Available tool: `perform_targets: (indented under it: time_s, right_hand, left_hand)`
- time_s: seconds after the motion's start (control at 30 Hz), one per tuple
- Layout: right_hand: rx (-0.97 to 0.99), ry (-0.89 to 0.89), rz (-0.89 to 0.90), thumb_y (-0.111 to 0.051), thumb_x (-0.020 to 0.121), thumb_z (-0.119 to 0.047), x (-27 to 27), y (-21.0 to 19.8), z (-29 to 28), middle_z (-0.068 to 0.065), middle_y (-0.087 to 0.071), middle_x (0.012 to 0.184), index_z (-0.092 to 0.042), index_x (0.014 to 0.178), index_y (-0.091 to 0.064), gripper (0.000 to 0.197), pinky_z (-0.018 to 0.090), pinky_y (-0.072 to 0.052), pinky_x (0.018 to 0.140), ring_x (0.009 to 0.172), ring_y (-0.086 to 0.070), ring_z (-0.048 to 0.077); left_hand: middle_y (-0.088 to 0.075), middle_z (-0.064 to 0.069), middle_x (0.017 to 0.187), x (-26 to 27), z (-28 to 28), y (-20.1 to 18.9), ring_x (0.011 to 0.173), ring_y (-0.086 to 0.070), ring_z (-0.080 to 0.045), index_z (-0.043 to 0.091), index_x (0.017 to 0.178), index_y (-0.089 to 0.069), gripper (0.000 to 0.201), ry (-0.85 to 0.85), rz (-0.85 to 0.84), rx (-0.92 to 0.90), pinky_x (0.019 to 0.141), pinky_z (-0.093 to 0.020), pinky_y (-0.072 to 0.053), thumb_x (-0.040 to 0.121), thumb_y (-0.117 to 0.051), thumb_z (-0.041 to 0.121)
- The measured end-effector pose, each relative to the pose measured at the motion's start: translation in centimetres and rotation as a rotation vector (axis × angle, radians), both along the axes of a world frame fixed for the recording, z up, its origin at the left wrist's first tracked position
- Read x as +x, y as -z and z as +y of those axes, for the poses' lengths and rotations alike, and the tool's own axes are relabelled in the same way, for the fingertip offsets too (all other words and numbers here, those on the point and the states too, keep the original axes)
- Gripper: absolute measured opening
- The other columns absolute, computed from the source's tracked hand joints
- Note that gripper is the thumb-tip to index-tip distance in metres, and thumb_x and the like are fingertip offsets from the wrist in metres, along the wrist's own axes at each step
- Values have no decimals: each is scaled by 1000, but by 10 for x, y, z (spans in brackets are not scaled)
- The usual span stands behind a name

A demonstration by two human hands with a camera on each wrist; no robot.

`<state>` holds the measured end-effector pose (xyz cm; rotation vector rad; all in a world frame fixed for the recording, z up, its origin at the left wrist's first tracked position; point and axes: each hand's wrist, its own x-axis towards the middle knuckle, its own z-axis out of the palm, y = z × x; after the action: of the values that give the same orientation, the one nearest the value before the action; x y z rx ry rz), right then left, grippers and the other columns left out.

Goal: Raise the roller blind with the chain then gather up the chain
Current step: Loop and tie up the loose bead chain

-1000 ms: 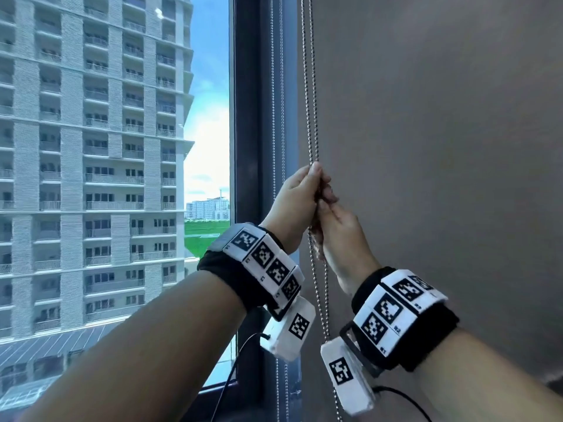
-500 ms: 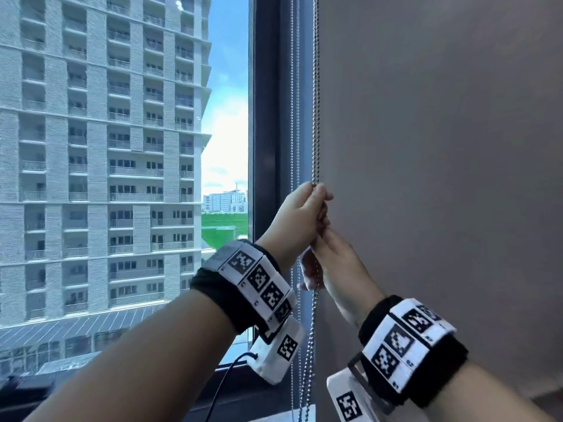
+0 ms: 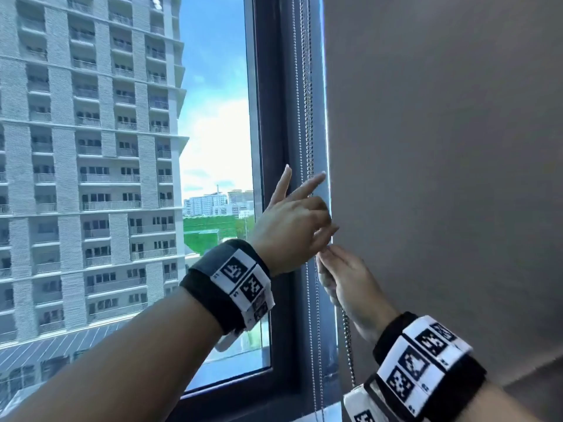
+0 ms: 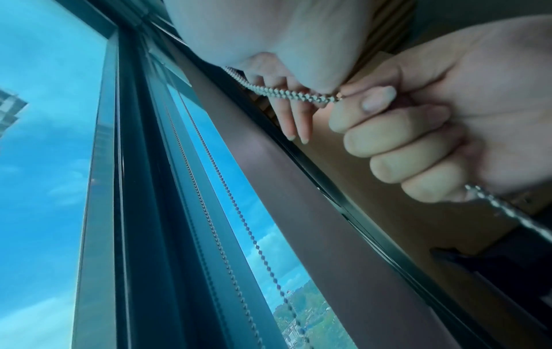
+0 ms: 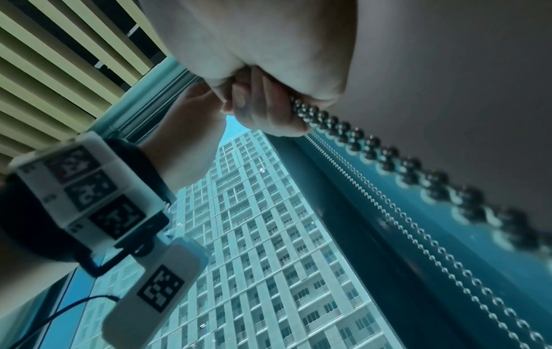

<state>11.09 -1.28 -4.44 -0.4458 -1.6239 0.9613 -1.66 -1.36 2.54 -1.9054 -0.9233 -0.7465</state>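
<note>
The grey roller blind [image 3: 441, 147] hangs down over the right of the window. Its beaded metal chain [image 3: 308, 95] runs down the blind's left edge. My right hand [image 3: 344, 284] is curled into a fist round the chain [image 4: 286, 92], which hangs on below it [image 3: 347, 333]. My left hand [image 3: 292, 220] is just above the right hand, against the same chain. Two of its fingers [image 3: 315, 179] stick out straight and the rest curl beside the chain. Whether they pinch it is hidden. In the right wrist view my right hand's fingers [image 5: 269, 113] clamp the beads [image 5: 328, 122].
A dark window frame [image 3: 271, 117] stands left of the chain, and a second thin chain [image 3: 295, 86] hangs against it. A tall apartment block [image 3: 91, 147] shows through the glass. The sill [image 3: 330, 409] lies below. Slatted panels [image 5: 59, 59] are overhead.
My left hand's fingers, which pinched the chain before, have spread out. The right hand still grips the chain, now a little further below the left hand. The view has swung left.
</note>
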Motion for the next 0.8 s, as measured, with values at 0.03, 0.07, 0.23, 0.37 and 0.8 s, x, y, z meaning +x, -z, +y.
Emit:
perform_targets:
  time_s: [0.03, 0.07, 0.23, 0.37, 0.8]
  right_hand:
    - [-9, -1, 20, -38, 101, -15, 1, -2, -1, -12, -33, 47, -15, 64, -39, 37, 11, -25, 42, 40, -28, 1]
    - [-11, 1, 38, -38, 101, -15, 2, -4, -2, -13, -33, 47, -15, 64, -40, 36, 11, -25, 41, 40, -27, 0]
    - [63, 69, 38, -41, 100, -17, 13, -20, -12, -15, -35, 45, -19, 65, -48, 35, 9, -29, 42, 40, -30, 0]
    - [142, 129, -6, -50, 95, -28, 23, -31, -11, -15, -40, 46, -13, 75, -52, 25, 14, -24, 45, 42, -31, 0]
    - [282, 133, 152, -49, 93, 2, 27, -53, 9, 3, -50, 68, -20, 79, -46, 26, 18, -41, 55, 55, -44, 11]
  left_hand:
    - [-69, 8, 82, -3, -1, -1, 130, -50, -17, 22, 72, -71, 36, 2, 43, -9, 117, -57, -6, 93, -46, 36]
    - [-64, 9, 70, -4, -1, -2, 112, -62, -15, 22, 66, -69, 41, 19, 77, 6, 117, -55, -9, 94, -44, 38]
    - [-40, 14, 53, -2, -6, -17, 51, -39, -8, 27, 58, -45, 39, 180, 93, -54, 100, -34, -41, 95, -42, 41]
    - [-36, 8, 47, 1, -13, -25, 45, -38, -15, 25, 59, -39, 40, 218, -34, -86, 54, -27, -34, 88, -49, 51]
    - [-42, 5, 57, 23, -18, -33, 51, -45, -9, 15, 70, -44, 31, 999, -1029, -528, 69, -34, -52, 99, -45, 27]
